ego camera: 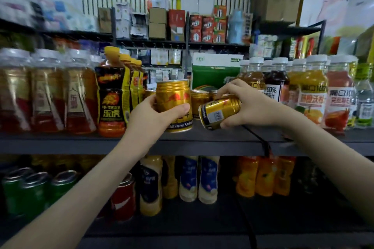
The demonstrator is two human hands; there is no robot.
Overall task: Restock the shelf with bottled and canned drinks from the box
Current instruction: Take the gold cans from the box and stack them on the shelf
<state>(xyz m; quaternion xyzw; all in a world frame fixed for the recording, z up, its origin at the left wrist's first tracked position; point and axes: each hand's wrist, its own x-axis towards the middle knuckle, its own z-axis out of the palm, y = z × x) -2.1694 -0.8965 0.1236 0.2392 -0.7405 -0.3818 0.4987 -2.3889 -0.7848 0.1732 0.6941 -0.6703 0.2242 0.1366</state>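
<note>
My left hand [153, 115] grips an upright gold energy-drink can [173, 97] just above the front of the dark shelf board [202, 143]. My right hand [249, 105] grips a second gold can [219, 112], tipped on its side with its base toward me. Behind both, further gold cans [199, 100] stand on the shelf in the gap between the yellow-capped Hi-Tiger bottles [112, 95] and the white-capped juice bottles [311, 91]. The box is not in view.
Amber drink bottles [46, 91] fill the shelf's left. A green-and-white carton [214, 70] stands behind the cans. The lower shelf holds green cans [34, 190], a red can [123, 198], cream bottles [188, 178] and orange bottles [263, 176]. A black cable [263, 141] hangs over the shelf edge.
</note>
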